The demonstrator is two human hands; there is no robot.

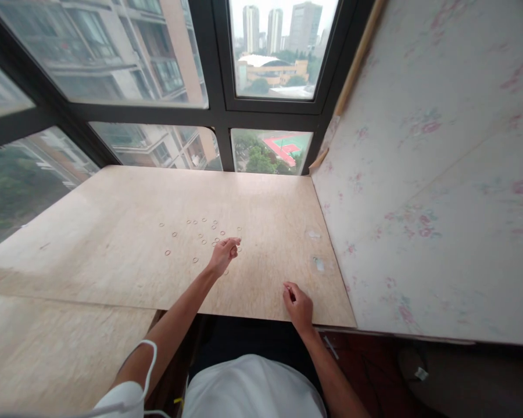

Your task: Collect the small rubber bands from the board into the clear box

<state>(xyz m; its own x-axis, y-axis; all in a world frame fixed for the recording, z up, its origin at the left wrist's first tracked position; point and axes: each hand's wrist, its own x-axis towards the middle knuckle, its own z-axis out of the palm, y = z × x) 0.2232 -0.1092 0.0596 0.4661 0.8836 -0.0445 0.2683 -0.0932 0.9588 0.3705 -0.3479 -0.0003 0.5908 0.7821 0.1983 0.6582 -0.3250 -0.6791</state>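
Observation:
Many small thin reddish-brown rings, which look like rubber bands, lie scattered on the pale tabletop [126, 232]. One ring [168, 253] is at the left of the group, another ring [195, 260] nearer me. My left hand [225, 254] is over the right side of the group, with thumb and fingertips pinched together. Whatever may be between those fingertips is too small to make out. Close by are a ring [239, 229] behind the fingers and a ring [226, 272] beneath the wrist. My right hand [299, 304] rests at the table's front edge, fingers curled and tips together; any contents are hidden.
Two small clear plastic pieces [314, 235] [318, 263] lie by the floral-papered wall [418, 191] on the right. Dark-framed windows [223, 110] border the back and left. A white cable [152, 360] hangs beside my left arm. A second board [61, 348] adjoins at front left.

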